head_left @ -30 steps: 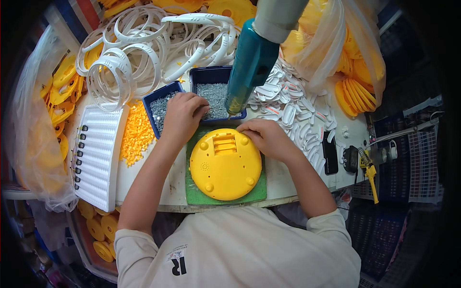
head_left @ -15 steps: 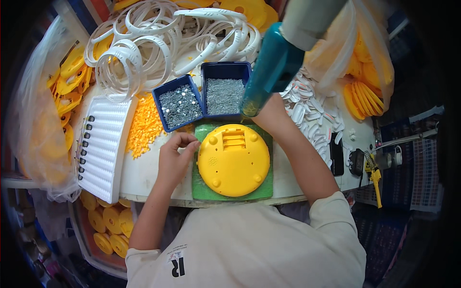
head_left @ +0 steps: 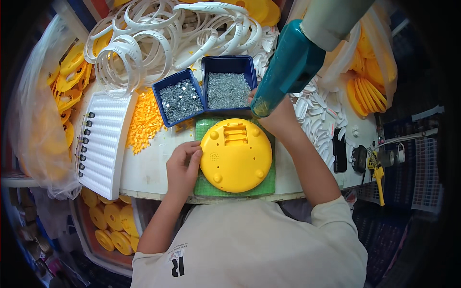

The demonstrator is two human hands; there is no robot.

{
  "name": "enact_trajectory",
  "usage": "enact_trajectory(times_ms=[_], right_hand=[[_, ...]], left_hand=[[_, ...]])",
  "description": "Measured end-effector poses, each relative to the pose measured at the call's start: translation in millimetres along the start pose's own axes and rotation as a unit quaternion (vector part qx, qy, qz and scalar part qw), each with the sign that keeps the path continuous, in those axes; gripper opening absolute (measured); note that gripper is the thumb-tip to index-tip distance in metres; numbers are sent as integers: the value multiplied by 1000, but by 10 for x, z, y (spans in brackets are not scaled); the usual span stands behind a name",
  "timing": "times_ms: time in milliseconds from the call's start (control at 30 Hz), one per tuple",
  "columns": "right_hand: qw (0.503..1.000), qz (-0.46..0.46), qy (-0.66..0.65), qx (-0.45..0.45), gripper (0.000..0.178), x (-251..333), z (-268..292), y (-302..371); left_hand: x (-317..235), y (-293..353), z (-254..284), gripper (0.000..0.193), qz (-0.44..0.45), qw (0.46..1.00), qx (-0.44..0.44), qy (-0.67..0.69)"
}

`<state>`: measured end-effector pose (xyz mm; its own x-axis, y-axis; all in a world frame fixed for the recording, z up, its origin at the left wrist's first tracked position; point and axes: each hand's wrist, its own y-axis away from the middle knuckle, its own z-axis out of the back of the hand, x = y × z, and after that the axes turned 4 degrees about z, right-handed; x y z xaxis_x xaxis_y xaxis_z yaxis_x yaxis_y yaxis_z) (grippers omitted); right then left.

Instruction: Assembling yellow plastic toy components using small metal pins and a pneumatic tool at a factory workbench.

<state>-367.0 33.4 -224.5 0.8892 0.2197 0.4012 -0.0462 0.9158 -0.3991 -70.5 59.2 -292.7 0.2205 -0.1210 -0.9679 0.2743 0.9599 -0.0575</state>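
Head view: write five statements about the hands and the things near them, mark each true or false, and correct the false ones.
1. The left hand is at the left edge of the round yellow housing. True.
2. The housing lies on a red mat. False: it lies on a green mat.
3. Both blue bins hold small silvery pieces. True.
4. The bins are nearer the person than the housing. False: they stand beyond it.
5. The teal tool partly hides the right hand. True.

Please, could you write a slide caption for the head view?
Yellow disc on green mat, left hand at the disc's edge, right hand partly hidden behind teal tool.
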Motion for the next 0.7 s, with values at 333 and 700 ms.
enact_trajectory(times_ms=[333,700], right_hand=[[966,-192,-174,-19,9,262,244,1262],[987,-126,-63,-77,9,403,138,1455]], left_hand=[[-266,-331,132,29,-198,962,14,-187],[-446,-1698,-349,20,-319,842,97,-425]])
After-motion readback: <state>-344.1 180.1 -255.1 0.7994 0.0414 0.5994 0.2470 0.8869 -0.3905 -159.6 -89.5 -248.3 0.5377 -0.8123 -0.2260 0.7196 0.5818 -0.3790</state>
